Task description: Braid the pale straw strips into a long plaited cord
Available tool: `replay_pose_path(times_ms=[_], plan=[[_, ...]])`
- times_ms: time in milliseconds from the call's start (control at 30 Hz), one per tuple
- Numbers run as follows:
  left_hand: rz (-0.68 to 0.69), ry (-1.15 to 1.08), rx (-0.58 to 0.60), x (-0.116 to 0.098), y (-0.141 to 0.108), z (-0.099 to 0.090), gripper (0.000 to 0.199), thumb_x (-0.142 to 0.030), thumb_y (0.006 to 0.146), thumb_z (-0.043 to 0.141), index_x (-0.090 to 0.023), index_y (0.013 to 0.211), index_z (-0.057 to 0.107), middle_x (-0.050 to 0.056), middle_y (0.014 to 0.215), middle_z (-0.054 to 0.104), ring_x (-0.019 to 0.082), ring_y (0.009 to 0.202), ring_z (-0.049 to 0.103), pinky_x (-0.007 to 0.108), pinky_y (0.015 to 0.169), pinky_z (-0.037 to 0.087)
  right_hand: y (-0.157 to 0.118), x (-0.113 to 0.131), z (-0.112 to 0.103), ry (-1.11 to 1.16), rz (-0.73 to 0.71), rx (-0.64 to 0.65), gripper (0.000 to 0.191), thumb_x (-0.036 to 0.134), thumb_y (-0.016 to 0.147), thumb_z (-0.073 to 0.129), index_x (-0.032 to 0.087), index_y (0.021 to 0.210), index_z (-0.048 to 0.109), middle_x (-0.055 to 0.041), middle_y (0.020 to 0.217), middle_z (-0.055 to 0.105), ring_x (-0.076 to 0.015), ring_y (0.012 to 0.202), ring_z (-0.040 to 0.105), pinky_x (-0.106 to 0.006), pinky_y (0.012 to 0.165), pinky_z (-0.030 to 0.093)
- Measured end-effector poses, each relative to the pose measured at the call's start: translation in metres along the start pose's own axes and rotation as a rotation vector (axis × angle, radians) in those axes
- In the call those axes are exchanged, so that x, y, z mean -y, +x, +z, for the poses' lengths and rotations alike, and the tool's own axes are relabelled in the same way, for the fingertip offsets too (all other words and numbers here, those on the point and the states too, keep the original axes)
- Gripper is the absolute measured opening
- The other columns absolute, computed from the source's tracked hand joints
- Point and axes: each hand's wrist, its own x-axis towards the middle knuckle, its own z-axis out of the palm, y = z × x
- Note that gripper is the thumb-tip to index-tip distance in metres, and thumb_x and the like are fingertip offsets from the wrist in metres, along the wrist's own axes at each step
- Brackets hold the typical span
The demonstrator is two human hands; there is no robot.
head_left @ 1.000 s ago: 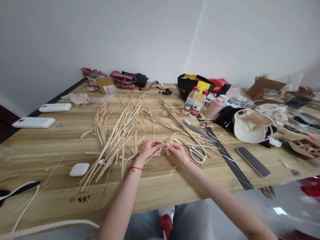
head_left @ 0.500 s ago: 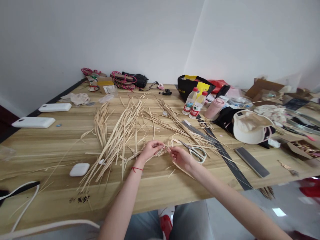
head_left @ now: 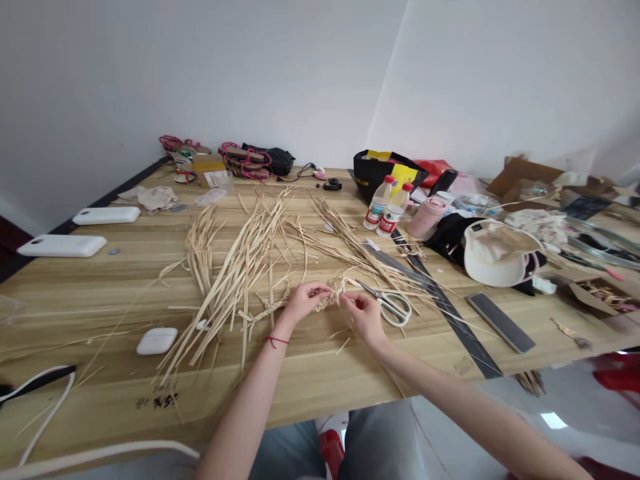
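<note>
A braided straw piece [head_left: 270,307] lies on the wooden table, its right part running under and between my hands. My left hand [head_left: 304,301] pinches the braid near its right end, thumb and forefinger together. Close beside it, my right hand [head_left: 364,315] is closed on a thin straw strip, which trails down past the table's front edge. The fingertips of both hands are a short gap apart. Scissors [head_left: 395,308] with pale handles lie just right of my right hand, blades pointing up and left. The exact weave at my fingertips is too small to make out.
Loose straw bundles [head_left: 250,257] spread behind and left of my hands. Two water bottles [head_left: 387,210], a pink cup [head_left: 428,217], a cream cap [head_left: 500,252] and a dark phone-like slab [head_left: 501,323] stand or lie to the right. A white case [head_left: 157,341] sits left.
My right hand has shifted slightly right and turned, and its straw strip now hangs down past the table edge. My left hand keeps its pinch on the braid. The view has shifted a little.
</note>
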Motion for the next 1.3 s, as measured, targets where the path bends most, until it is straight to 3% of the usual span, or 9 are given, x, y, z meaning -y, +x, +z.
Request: replay_pose_path(times_ms=[133,333,467,733,833,1000,1167,1300], plan=[[0.039,0.02,-0.014,0.0,0.0,0.003,0.015,-0.025,0.079,0.062,-0.015,0.086,0.07,0.008,0.091,0.07,0.018,0.085,0.064,0.028,0.078,0.049,0.008,0.002,-0.011,-0.4,-0.321,0.115,0.021,0.035,0.086,0.053,0.018,0.085,0.065,-0.0063,0.077,0.063,-0.0183,0.066,0.053,-0.029,0.062,0.041],[0.074,0.047,0.03,0.005,0.001,0.004,0.014,-0.024,0.08,0.061,-0.015,0.086,0.07,0.008,0.092,0.07,0.018,0.087,0.064,0.029,0.08,0.048,0.04,0.019,-0.025,-1.066,-0.726,0.495,0.017,0.017,0.092,0.044,0.015,0.093,0.06,-0.0108,0.09,0.059,-0.0211,0.082,0.056,-0.03,0.071,0.042],[0.081,0.051,0.042,0.006,0.002,0.005,0.015,-0.024,0.081,0.06,-0.014,0.087,0.069,0.008,0.09,0.07,0.018,0.085,0.063,0.028,0.078,0.048,0.063,0.034,-0.029,-1.181,-0.893,0.784,0.016,0.015,0.092,0.045,0.014,0.098,0.059,-0.0101,0.093,0.057,-0.0192,0.084,0.055,-0.029,0.073,0.042],[0.029,0.049,-0.009,-0.002,0.0,0.003,0.014,-0.023,0.079,0.061,-0.013,0.085,0.069,0.007,0.085,0.071,0.018,0.079,0.064,0.027,0.073,0.049,0.076,0.059,-0.025,-1.26,-1.066,0.938,0.023,0.011,0.092,0.044,0.015,0.109,0.058,-0.0089,0.095,0.057,-0.0173,0.084,0.057,-0.027,0.071,0.042],[0.016,0.051,-0.008,-0.001,0.0,0.002,0.015,-0.023,0.079,0.061,-0.014,0.087,0.069,0.007,0.088,0.071,0.018,0.082,0.064,0.027,0.073,0.049,0.087,0.067,-0.021,-1.154,-1.009,1.009,0.018,0.016,0.092,0.047,0.015,0.101,0.062,-0.0076,0.092,0.058,-0.0151,0.078,0.058,-0.026,0.067,0.042],[0.01,0.08,0.04,0.005,0.002,-0.002,0.016,-0.026,0.078,0.061,-0.015,0.086,0.07,0.006,0.088,0.071,0.017,0.08,0.063,0.025,0.072,0.047,0.12,0.06,-0.013,-0.742,-0.73,1.211,0.008,0.022,0.08,0.065,0.014,0.082,0.069,-0.0035,0.077,0.063,-0.0115,0.067,0.057,-0.021,0.063,0.042],[0.008,0.072,0.073,0.007,0.002,-0.003,0.019,-0.029,0.078,0.06,-0.015,0.087,0.07,0.006,0.086,0.071,0.017,0.077,0.062,0.025,0.069,0.046,0.145,0.033,-0.009,-0.422,-0.415,1.374,0.026,0.035,0.074,0.069,0.012,0.084,0.072,-0.0051,0.075,0.067,-0.012,0.065,0.058,-0.021,0.061,0.043],[0.016,0.062,0.066,0.007,0.002,-0.004,0.018,-0.028,0.078,0.061,-0.015,0.086,0.07,0.005,0.084,0.071,0.016,0.075,0.061,0.025,0.068,0.045,0.151,0.017,-0.011,-0.289,-0.227,1.443,0.033,0.039,0.07,0.072,0.012,0.089,0.072,-0.0056,0.079,0.069,-0.0123,0.068,0.059,-0.021,0.064,0.044]])
